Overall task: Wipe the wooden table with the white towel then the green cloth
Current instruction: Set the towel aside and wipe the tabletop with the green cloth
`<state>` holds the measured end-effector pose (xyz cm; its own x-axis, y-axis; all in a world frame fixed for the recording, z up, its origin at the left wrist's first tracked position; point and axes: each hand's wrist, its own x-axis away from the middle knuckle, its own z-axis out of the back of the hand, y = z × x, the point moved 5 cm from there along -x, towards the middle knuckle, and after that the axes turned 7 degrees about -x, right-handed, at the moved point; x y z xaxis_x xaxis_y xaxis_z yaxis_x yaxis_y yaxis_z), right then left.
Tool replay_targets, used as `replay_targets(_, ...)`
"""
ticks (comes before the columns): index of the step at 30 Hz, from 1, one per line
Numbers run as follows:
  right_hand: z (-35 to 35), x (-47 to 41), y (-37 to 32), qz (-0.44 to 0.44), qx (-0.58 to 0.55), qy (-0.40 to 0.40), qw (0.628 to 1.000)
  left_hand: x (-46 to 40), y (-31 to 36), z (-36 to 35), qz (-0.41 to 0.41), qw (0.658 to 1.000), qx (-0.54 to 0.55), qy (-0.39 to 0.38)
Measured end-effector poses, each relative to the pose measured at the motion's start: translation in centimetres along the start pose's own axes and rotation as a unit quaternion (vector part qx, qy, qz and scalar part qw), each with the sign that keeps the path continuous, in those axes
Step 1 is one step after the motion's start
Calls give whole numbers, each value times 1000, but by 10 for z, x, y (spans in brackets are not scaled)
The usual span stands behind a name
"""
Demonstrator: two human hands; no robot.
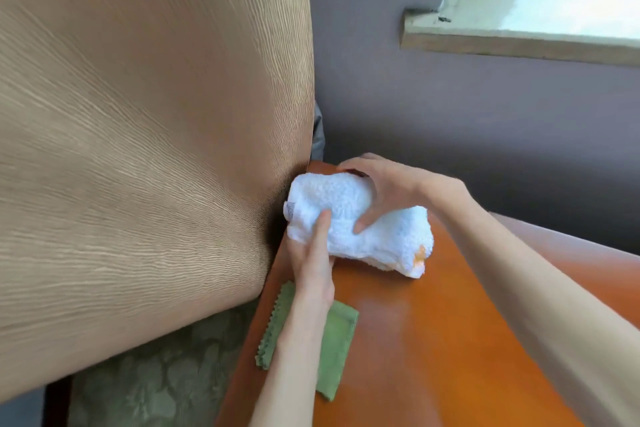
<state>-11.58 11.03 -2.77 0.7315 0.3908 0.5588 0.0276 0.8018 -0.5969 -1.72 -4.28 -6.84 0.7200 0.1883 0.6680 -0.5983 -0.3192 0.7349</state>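
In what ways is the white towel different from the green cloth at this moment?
The white towel is thick, fluffy and bunched up; the green cloth is thin and lies flat. Both hands, left hand and right hand, grip the towel; neither grips the cloth, which lies under the left forearm. Both are on the wooden table.

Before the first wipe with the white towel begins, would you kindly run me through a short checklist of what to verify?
1. White towel in hand: ok. The left hand and right hand both have a grip on it.
2. Towel bunched into a wiping pad: ok, it is folded into a thick wad.
3. Towel on the wooden table: ok, it rests near the far corner.
4. Green cloth waiting for its turn: ok, it lies flat on the table under the left forearm.
5. Wiping path free: not ok, the green cloth covers part of the near edge.
6. Towel clean: cannot tell; an orange patch shows at its right end.
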Motion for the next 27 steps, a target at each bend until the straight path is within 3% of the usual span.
replay_targets(3, -10, 21, 14, 42, 65, 166, 983, -4, 8, 19, -43, 969, -227, 89)
replay_targets(6, -46, 64, 21, 72, 62, 341, 935, 0, 25, 22, -128, 929, -327, 120)
replay_targets(8, -80, 74, 30, 77, 3, 336, 939, -5, 32, 22, -176, 906, -370, 102)
replay_targets(11, -104, 72, 41, 56, 17, 354, 933, -12, 40, 20, -222, 864, -448, 60)
replay_targets(12, -104, 70, 42, 49, 28, 363, 930, -9, 48, 18, -259, 826, -494, 82)
replay_targets(14, -106, 67, 39, 42, 42, 382, 922, 4, 62, 0, -403, 684, -593, 132)
replay_targets(15, -107, 67, 38, 41, 48, 391, 918, 9, 59, -14, -465, 621, -621, 110)
replay_targets(16, -107, 67, 38, 42, 53, 397, 915, 10, 50, -25, -503, 580, -636, 67)
replay_targets(18, -107, 65, 42, 48, 65, 395, 915, 1, 30, -33, -511, 567, -646, 7)
replay_targets(24, -105, 64, 43, 35, 78, 350, 933, -14, 17, -21, -476, 572, -668, -25)
replay_targets(27, -104, 84, 34, -13, 89, 373, 924, 0, 29, -13, -457, 609, -648, -23)
